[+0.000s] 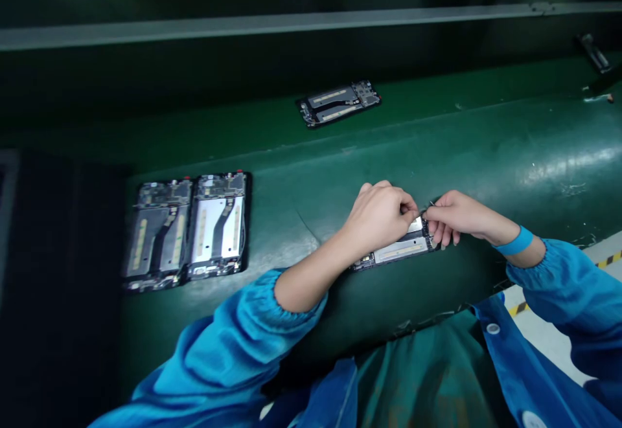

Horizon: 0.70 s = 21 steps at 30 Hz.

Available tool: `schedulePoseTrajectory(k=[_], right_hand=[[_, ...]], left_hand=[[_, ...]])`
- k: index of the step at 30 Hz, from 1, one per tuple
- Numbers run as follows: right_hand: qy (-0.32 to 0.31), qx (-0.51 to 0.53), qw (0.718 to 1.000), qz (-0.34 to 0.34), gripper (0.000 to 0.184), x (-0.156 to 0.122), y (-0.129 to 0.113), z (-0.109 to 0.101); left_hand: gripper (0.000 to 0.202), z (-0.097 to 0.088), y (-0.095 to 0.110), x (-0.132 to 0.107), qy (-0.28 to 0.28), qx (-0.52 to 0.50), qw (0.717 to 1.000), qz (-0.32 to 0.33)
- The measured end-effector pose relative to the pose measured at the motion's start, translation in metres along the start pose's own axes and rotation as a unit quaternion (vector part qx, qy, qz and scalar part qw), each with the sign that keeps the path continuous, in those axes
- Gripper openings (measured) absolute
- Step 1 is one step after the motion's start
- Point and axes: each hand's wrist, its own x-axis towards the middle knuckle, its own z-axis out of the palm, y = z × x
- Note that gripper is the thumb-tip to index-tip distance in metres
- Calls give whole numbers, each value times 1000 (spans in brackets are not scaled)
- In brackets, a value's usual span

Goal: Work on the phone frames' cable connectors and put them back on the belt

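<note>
An opened phone (401, 250) lies flat on the green bench in front of me, its silvery inner plate and strips showing. My left hand (381, 217) reaches over its upper part, thumb and forefinger pinched at the right end. Facing it, my right hand (454, 215) is pinched at the same end, with its other fingers curled beside the phone's edge. A small dark tip shows at the right fingertips, too small to name. Whatever lies between the left fingertips is hidden. A blue band circles my right wrist.
Two opened phones (218, 227) lie side by side at the left. Another opened phone (337, 103) rests farther back on the bench (301, 175), and a dark device (593, 54) lies at the far right. A pale rail (291, 24) runs along the back.
</note>
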Motion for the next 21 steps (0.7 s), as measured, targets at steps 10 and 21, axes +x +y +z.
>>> schedulePoseTrajectory(k=[10, 21], right_hand=[[196, -189, 922, -276, 26, -13, 16, -16], [294, 100, 913, -263, 42, 56, -27, -75]], left_hand=[[21, 10, 4, -29, 31, 149, 988, -22], [58, -86, -75, 43, 258, 129, 950, -123]])
